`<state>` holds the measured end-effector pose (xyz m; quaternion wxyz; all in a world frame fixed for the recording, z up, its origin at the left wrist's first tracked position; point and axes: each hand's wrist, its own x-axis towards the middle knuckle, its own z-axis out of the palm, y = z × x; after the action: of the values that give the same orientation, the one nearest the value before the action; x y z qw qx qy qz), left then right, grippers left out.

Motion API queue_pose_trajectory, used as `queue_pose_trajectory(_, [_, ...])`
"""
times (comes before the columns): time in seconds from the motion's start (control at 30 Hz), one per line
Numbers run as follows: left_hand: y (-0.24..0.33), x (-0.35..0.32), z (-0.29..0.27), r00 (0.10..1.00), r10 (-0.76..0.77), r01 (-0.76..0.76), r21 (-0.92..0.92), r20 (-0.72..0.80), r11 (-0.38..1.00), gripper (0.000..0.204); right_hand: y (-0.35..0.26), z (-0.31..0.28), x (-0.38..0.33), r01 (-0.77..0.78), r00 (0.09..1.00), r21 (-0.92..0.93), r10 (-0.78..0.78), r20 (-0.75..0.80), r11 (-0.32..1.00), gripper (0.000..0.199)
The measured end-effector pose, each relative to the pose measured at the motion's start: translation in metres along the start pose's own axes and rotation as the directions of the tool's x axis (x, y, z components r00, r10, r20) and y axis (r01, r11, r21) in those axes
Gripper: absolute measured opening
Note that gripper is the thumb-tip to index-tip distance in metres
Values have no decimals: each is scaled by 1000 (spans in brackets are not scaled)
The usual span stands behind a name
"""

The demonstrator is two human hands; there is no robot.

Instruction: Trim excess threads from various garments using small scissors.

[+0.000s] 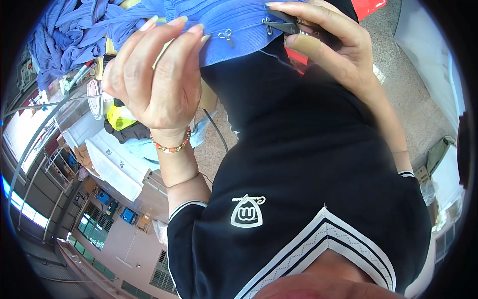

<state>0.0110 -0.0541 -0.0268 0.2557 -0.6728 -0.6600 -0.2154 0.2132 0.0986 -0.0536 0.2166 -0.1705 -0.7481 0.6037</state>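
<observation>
Blue ribbed fabric (219, 54) is stretched over my lap at the top of the view. Two small silver bow-shaped ornaments (226, 36) sit on it. My left hand (158, 82) has its fingers curled in at the fabric's left side, gripping it; the exact contact at the fingertips is partly hidden. In my right hand (343, 47) is a pair of small dark thread snips (284, 26), blades pointing left over the fabric beside the right-hand ornament. A tan wrap covers the right thumb.
More blue ribbed fabric (69, 37) lies heaped at the far left. White bins (112, 167) and a bundle of cloth (144, 147) stand to my left. A red item (367, 9) shows beyond my right hand. At the right edge hangs a pale translucent sheet (423, 45).
</observation>
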Motion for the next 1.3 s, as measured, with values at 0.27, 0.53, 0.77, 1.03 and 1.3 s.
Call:
queue_pose_trajectory(0.27, [-7, -4, 2, 999, -38, 38, -169, 1, 985, 14, -6, 3, -1, -26, 999, 108, 23, 25, 994, 53])
queue_pose_trajectory(0.53, [4, -1, 2, 951, -283, 300, -567, 121, 767, 6, -14, 18, 5, 132, 988, 285, -149, 41, 949, 56])
queue_pose_trajectory(0.77, [0, -7, 0, 889, -401, 316, -929, 219, 194, 12, -13, 12, 9, 94, 990, 241, -117, 82, 966, 48])
queue_pose_trajectory(1.03, [9, -7, -3, 874, -453, 425, -723, 174, 544, 24, -22, 9, 18, 21, 993, 224, -46, 108, 974, 20])
queue_pose_trajectory(1.3, [4, 25, 2, 989, -78, 131, -512, 124, 849, 20, -7, 19, 49, 407, 909, 168, -416, 20, 898, 21])
